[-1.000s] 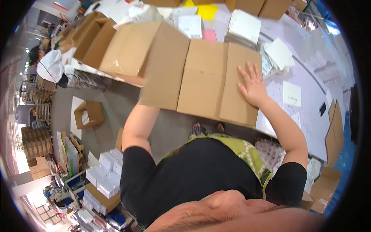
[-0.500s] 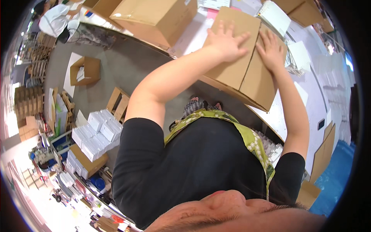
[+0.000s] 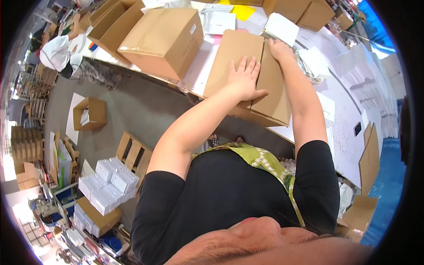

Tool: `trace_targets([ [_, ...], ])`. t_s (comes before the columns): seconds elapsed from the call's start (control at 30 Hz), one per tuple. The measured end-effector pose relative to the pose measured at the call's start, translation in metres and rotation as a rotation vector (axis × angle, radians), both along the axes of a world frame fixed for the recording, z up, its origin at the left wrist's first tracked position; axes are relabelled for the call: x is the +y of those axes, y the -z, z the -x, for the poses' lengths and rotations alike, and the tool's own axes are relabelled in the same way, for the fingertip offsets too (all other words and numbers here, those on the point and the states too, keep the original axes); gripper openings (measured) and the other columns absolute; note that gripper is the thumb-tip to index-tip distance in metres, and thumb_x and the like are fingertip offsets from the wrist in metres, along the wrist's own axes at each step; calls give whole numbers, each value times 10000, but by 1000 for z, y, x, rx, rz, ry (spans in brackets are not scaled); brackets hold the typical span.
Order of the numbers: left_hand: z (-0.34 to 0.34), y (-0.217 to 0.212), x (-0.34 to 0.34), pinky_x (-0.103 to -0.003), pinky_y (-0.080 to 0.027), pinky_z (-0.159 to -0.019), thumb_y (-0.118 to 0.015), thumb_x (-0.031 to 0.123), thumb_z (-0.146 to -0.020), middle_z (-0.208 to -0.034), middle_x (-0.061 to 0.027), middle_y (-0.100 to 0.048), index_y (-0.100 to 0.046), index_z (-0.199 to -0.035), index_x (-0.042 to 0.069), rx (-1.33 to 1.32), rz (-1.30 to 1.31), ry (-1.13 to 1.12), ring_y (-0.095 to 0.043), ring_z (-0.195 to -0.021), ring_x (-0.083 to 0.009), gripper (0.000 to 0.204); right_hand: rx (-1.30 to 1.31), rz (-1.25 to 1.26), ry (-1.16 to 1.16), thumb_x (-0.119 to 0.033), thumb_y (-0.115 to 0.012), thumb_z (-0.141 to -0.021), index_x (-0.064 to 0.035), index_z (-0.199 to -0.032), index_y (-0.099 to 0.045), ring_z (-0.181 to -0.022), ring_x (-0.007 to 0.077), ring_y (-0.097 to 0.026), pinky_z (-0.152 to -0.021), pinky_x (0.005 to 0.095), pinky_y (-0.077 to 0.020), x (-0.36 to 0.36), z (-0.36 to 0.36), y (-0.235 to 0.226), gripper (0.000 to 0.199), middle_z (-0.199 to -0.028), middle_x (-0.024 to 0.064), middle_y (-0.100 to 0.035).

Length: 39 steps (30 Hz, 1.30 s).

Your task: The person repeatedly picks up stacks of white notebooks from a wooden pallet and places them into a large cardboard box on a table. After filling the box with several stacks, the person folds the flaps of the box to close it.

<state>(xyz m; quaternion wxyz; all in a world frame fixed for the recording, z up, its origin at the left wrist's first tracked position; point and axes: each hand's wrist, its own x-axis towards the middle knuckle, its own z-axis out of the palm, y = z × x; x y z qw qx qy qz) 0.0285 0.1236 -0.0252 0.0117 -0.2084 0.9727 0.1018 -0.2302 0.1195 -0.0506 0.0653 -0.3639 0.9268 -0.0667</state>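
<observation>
A brown cardboard box (image 3: 234, 57) stands on the white table before me, its two top flaps folded down and meeting at a seam. My left hand (image 3: 244, 81) lies flat on the left flap with its fingers spread and the thumb reaching across the seam. At the far end of the right flap, my right hand (image 3: 281, 49) touches the box with its fingers curled in. What those fingers hold, if anything, is hidden. Just beyond that hand lies a white spiral-bound notebook (image 3: 282, 29).
A taller closed carton (image 3: 159, 39) and an open carton (image 3: 110, 26) stand to the left on the table. White paper stacks (image 3: 362, 70) and a phone (image 3: 357, 128) lie to the right. On the floor are an open box (image 3: 90, 114) and white bundles (image 3: 108, 183). A person (image 3: 57, 53) works far left.
The right hand has gone from lying flat on the flap to curled fingers at its far end. My left hand stays spread on the box. The view has shifted.
</observation>
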Motion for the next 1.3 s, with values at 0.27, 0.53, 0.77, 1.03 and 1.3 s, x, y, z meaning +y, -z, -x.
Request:
trace_targets([
  [0.27,-5,9,-42,-591,-127,-1184,-505,634,-867,-1628,-65,-196,-245,-1555,155,39,69,424,-159,-1502,-287,878,-111,-91,98,-532,-259,-1000,40,-1263,-555,-1193,456,-552,-1031,523,-408,89,-8,-12,696,-1276,288,-581],
  [0.53,0,4,-33,-651,-174,-1145,-492,487,-941,-1617,-57,-228,-302,-1531,276,21,51,493,-195,-1485,-347,655,-50,-343,-219,-415,-477,-962,7,-1087,-649,-872,380,-678,-734,509,-535,226,-51,-26,472,-986,241,-682],
  [0.77,-5,7,14,-650,-282,-1078,-509,408,-941,-1546,-128,-362,-394,-1481,236,188,165,188,-343,-1418,-357,578,-93,268,-557,-390,-505,-957,-21,-1060,-645,-994,386,-657,-863,483,-506,53,-40,-102,408,-1015,218,-693],
  [1.03,7,-16,-8,-598,-332,-1065,-523,367,-942,-1387,-152,-522,-490,-1397,168,166,-171,194,-479,-1294,-336,498,-259,-146,-463,-607,-297,-953,-35,-1151,-691,-1133,379,-610,-976,459,-464,-22,-28,-7,722,-1202,231,-645],
  [1.3,76,-2,-126,-466,-466,-923,-430,427,-978,-1205,-201,-631,-624,-1187,63,-15,-200,-109,-608,-1106,-340,463,-145,-67,-420,-515,-353,-966,-60,-1019,-725,-1025,381,-653,-909,489,-491,-9,-40,-18,591,-1058,210,-695],
])
